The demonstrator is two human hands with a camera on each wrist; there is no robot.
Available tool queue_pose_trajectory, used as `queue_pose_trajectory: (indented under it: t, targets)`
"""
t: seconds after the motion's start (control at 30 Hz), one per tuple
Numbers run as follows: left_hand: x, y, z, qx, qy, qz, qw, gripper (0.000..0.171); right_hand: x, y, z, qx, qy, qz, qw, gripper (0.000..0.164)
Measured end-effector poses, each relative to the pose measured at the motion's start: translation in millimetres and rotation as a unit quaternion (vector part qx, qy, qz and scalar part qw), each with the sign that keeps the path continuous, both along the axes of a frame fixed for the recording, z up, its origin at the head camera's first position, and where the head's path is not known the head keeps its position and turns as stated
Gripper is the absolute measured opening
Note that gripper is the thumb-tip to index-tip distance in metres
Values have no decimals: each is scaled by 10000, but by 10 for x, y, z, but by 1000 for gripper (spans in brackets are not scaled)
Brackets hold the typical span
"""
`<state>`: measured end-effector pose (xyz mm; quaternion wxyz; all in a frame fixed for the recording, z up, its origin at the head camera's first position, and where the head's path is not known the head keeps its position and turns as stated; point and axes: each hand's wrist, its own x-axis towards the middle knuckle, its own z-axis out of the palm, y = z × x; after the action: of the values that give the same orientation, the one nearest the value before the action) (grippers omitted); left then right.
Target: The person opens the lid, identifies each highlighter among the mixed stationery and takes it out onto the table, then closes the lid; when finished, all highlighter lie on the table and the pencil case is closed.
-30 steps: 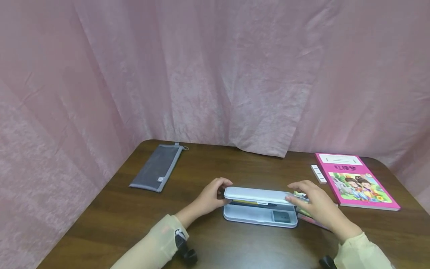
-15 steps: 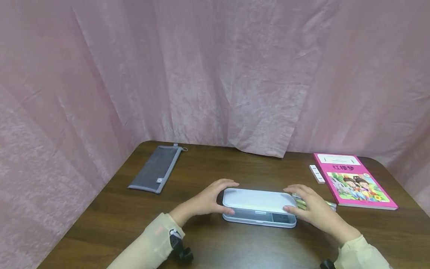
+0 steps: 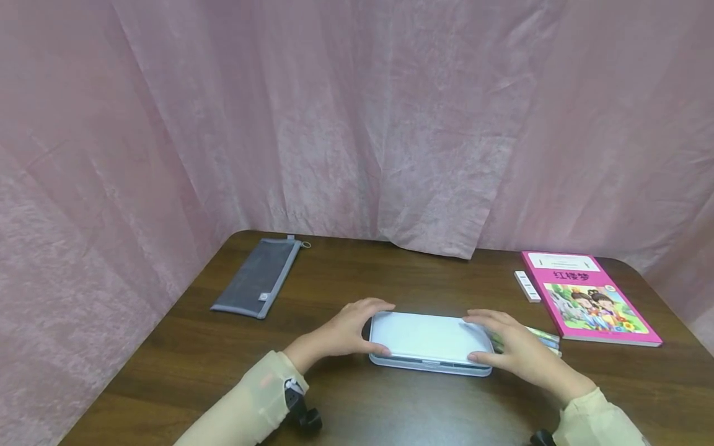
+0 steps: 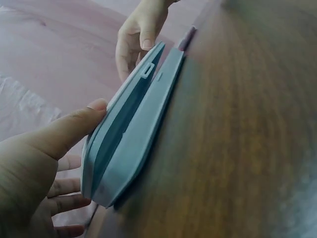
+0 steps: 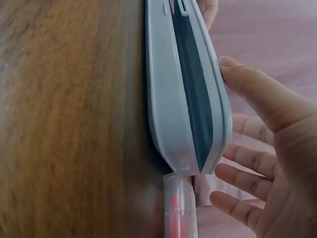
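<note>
A pale, flat pencil case [image 3: 429, 337] lies on the table in front of me, its lid lowered with a narrow gap along the front edge. At its left end is my left hand [image 3: 348, 328], the thumb touching the lid and the straight fingers spread beside the end. My right hand [image 3: 515, 344] mirrors this at the right end, thumb on the lid. In the right wrist view the fingers [image 5: 247, 181] are extended and the dark slot under the lid shows. The case's contents are hidden.
Several slim, colourful packs [image 3: 543, 337] lie partly behind my right hand. A pink book [image 3: 594, 297] and a small white block [image 3: 527, 286] sit at the right. A grey mesh zip pouch [image 3: 259, 279] lies back left. Pink curtains [image 3: 357, 124] hang behind the table.
The lid has swung down from raised to almost closed, covering the pencil and inner compartments. Both thumbs have come down with it; the left thumb now rests on the lid's front.
</note>
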<state>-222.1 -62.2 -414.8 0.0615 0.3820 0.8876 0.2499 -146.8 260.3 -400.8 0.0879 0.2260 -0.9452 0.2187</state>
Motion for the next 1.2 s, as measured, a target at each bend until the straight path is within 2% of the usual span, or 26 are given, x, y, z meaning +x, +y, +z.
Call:
queue_pose_trajectory:
  t: [0.17,0.4,0.67,1.2]
  targets:
    - [5,-14,-65,-124,162,101,9997,86,8,-31,-4,66,5,16,10000,62]
    - [29,-10,-75,-232,181,186,9994,89,14,-46,-2,43,-345,-74,9994,63]
    - [42,-8,-92,-354,411,166,9984,88,10,-41,-27,73,-248,-22,9997,63]
    - [50,1,-99,-421,440,215,9979,88,9,-47,-44,213,-266,-104,9994,70]
